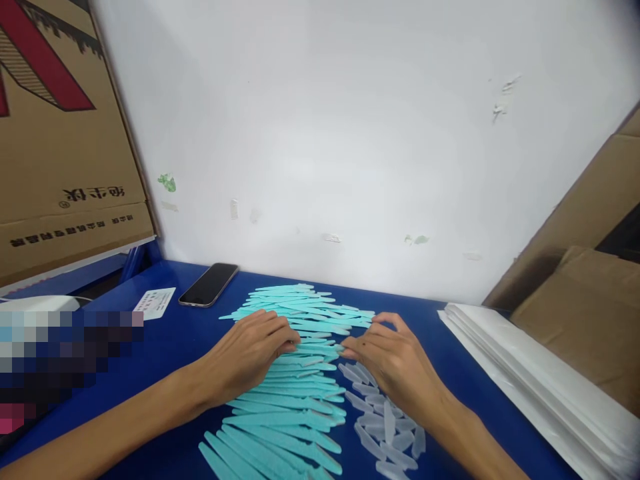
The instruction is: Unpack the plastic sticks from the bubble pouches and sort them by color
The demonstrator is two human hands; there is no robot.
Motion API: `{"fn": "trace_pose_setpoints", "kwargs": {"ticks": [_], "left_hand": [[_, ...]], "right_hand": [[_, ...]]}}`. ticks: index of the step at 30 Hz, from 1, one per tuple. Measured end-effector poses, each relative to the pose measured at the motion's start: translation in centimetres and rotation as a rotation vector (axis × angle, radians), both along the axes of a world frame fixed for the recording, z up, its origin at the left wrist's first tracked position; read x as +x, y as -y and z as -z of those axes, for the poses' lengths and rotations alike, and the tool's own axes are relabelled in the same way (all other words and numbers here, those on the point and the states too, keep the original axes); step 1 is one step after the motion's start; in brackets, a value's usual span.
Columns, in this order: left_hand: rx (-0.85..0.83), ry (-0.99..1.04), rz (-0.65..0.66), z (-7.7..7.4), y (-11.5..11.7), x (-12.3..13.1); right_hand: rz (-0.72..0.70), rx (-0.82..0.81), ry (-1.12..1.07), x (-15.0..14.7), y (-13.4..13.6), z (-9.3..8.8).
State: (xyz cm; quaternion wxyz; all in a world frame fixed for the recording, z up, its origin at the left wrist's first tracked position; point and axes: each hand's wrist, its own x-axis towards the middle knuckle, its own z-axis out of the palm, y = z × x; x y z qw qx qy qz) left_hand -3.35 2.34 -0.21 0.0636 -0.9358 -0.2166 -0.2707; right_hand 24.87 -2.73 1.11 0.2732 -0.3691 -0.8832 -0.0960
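A long spread of several teal plastic sticks (295,393) lies on the blue table (190,333), running from the back toward me. Beside them on the right is a small heap of clear frosted plastic caps (385,427). My left hand (250,353) rests palm down on the left side of the teal sticks, its fingers curled with the tips on the sticks. My right hand (390,357) is on the right side, fingers bent and pinched toward the sticks at the middle. Whether either hand has lifted a piece is hidden by the fingers.
A black phone (209,285) and a white card (154,303) lie at the back left. A cardboard box (60,133) leans at the left, more cardboard (590,293) at the right. A stack of white sheets (530,380) lies along the right edge. White wall behind.
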Motion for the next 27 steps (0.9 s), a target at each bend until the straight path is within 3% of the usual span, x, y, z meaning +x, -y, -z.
{"fn": "trace_pose_setpoints", "kwargs": {"ticks": [4, 7, 11, 14, 20, 27], "left_hand": [[-0.017, -0.011, -0.001, 0.0, -0.2, -0.3], [0.042, -0.011, -0.017, -0.3, -1.4, -1.5], [0.137, 0.065, -0.062, -1.0, -3.0, -3.1], [0.062, 0.049, -0.024, -0.9, -2.8, -2.8], [-0.097, -0.075, -0.031, -0.1, -2.1, -2.2], [-0.225, -0.121, -0.054, 0.4, -2.1, -2.5]], "right_hand": [[0.0, 0.0, 0.018, 0.1, 0.0, 0.2], [0.015, 0.024, 0.026, 2.3, -0.5, 0.3], [0.275, 0.075, 0.001, 7.1, -2.3, 0.5], [0.32, -0.056, -0.02, 8.7, -3.4, 1.0], [0.209, -0.202, 0.02, 7.0, -3.4, 2.3], [0.227, -0.295, -0.002, 6.1, -2.7, 2.1]]}}
